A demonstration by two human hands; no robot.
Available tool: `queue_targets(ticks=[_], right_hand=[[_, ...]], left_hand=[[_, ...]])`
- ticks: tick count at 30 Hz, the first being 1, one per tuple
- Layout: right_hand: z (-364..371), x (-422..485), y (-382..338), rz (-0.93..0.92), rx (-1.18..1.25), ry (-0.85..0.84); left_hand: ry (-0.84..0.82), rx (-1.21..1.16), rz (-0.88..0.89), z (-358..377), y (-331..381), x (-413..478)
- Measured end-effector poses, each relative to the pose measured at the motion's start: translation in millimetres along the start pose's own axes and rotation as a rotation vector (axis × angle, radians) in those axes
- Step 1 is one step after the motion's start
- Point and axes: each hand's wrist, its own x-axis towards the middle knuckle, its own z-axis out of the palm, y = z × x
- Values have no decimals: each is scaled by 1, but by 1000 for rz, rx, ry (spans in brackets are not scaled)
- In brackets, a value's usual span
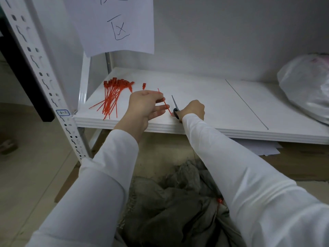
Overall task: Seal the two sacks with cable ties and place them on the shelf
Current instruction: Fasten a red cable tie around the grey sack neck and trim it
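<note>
A grey sack (169, 202) lies crumpled on the floor at 6 o'clock, below the shelf (204, 97), with a red tie (219, 200) at its gathered neck. Over the shelf's front edge, the left hand (146, 106) pinches a loose red cable tie (166, 105), its lower fingers spread. At its 3 o'clock, the right hand (193, 108) has its fingers curled round the black handle of the scissors (175, 106), blades pointing to 12 o'clock. A bundle of cable ties (114, 97) lies at 9 o'clock, and a plastic bag (306, 86) far off at 3 o'clock.
</note>
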Motion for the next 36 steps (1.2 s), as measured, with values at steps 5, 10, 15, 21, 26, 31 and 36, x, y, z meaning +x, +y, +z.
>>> queue_targets(ticks=[5,10,15,21,26,31,36], right_hand=[[5,3,-5,22,3,-12],[4,0,-10,26,14,-37],[3,-19,-16,-70,113,-114],[-11,-55,-6,-106,608,-728],[-19,-59,3,-165,742,-809],[-18,-60,5,-236,680,-751],[2,-42,1,7,659,-451]], left_hand=[[4,-9,0,-2,0,2],[24,-1,-1,-6,2,2],[44,31,14,-10,0,1],[121,170,108,-16,-6,2],[213,237,175,-20,-11,6],[252,315,208,-22,-16,12],[287,332,155,-29,-13,18]])
